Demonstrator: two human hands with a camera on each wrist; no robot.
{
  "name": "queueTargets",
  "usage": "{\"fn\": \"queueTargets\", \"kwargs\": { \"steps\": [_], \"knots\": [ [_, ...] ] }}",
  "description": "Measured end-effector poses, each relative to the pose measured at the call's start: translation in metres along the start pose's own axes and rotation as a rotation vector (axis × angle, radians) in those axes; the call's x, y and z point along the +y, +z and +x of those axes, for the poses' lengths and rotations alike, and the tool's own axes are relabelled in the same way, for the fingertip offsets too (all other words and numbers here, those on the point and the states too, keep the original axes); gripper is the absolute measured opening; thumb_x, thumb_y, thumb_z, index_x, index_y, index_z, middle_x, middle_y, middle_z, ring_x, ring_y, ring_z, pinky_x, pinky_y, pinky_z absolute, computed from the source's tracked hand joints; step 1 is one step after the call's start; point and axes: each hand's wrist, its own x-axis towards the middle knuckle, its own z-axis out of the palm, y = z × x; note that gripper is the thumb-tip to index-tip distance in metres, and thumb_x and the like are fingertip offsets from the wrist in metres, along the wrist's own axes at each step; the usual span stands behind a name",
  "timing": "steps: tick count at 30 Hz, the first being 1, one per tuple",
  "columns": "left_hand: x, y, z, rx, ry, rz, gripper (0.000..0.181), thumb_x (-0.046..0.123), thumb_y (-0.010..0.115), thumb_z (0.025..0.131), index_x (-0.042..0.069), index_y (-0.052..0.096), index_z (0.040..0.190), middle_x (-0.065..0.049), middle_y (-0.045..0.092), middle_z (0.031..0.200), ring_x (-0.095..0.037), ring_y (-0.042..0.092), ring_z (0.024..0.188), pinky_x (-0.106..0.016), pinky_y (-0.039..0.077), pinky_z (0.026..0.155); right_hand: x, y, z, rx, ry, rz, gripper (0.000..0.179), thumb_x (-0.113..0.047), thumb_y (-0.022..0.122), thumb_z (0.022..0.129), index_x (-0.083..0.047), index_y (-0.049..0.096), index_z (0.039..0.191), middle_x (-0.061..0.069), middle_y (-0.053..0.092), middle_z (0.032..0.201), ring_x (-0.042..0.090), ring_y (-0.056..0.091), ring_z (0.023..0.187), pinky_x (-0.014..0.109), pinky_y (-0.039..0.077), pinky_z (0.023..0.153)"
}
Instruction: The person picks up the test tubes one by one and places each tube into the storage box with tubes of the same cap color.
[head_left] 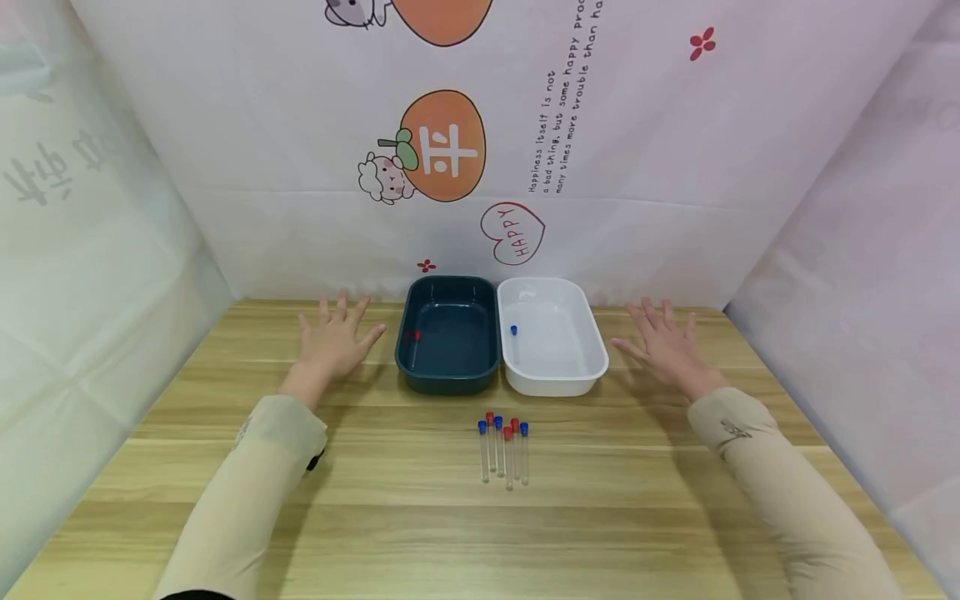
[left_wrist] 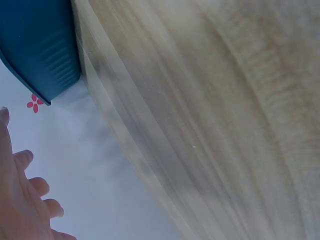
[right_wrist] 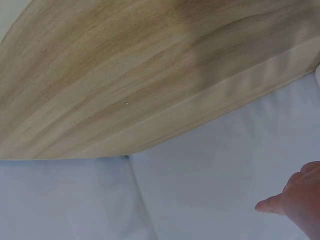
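Note:
My left hand [head_left: 334, 342] is spread with straight fingers to the left of a dark blue tray [head_left: 448, 385], holding nothing. On the other side, my right hand [head_left: 666, 343] has its fingers spread beside a white tray [head_left: 555, 387] and is also free of any object. Inside the dark tray lies a red-capped tube [head_left: 417, 335]; a blue-capped tube [head_left: 513, 331] lies in the white one. In front of both trays, several clear tubes with red caps [head_left: 507, 432] and blue caps [head_left: 482, 427] lie side by side. The left wrist view shows the dark tray's outer wall [left_wrist: 55, 55] near my fingers.
The two trays stand side by side at the back of the wooden table [head_left: 420, 533]. A white printed cloth [head_left: 630, 150] hangs behind the table, with more cloth along the left and right sides.

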Motion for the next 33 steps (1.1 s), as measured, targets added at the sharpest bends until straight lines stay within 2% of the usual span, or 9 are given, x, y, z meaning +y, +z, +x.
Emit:
{"fn": "queueTargets", "kwargs": {
  "steps": [7,12,18,24,33],
  "knots": [
    [0.0,0.001,0.0,0.005,0.014,-0.009,0.081,0.068,0.023,0.105,0.02,0.005,0.167,-0.019,-0.011,0.169,-0.049,-0.015,0.15,-0.074,-0.013,0.11,-0.003,-0.005,-0.004,0.027,-0.027,0.014,0.085,-0.056,0.046,0.106,-0.005,0.012,0.165,0.028,-0.002,0.166,0.053,-0.014,0.149,0.072,-0.021,0.107],
    [0.002,0.0,-0.001,0.018,0.028,-0.001,0.081,0.068,0.023,0.104,0.02,0.006,0.167,-0.019,-0.011,0.169,-0.05,-0.014,0.15,-0.075,-0.013,0.11,-0.005,-0.011,-0.008,0.059,-0.049,0.015,0.084,-0.055,0.048,0.105,-0.005,0.016,0.164,0.029,0.002,0.166,0.054,-0.011,0.149,0.075,-0.016,0.109],
    [0.006,0.001,0.0,0.023,0.045,0.006,0.078,0.063,0.027,0.106,0.02,0.006,0.167,-0.019,-0.009,0.169,-0.051,-0.012,0.15,-0.074,-0.011,0.111,-0.011,-0.017,-0.015,0.064,-0.083,0.015,0.082,-0.053,0.05,0.105,-0.006,0.017,0.164,0.027,0.004,0.167,0.052,-0.009,0.15,0.074,-0.015,0.11],
    [0.011,-0.001,-0.002,0.025,0.048,-0.02,0.074,0.055,0.035,0.109,0.019,0.007,0.167,-0.018,-0.004,0.17,-0.051,-0.012,0.15,-0.075,-0.01,0.111,-0.021,-0.02,-0.021,0.072,-0.134,-0.012,0.082,-0.046,0.056,0.105,-0.004,0.017,0.164,0.028,0.006,0.167,0.053,-0.003,0.15,0.073,-0.011,0.112],
    [0.017,-0.004,-0.005,0.025,0.061,-0.03,0.073,0.056,0.032,0.109,0.023,0.004,0.167,-0.012,-0.007,0.17,-0.05,-0.011,0.151,-0.074,-0.011,0.111,-0.039,-0.021,-0.033,0.079,-0.205,-0.014,0.081,-0.046,0.056,0.104,-0.006,0.019,0.164,0.026,0.011,0.167,0.054,0.002,0.15,0.074,-0.005,0.113]
  ]
}}
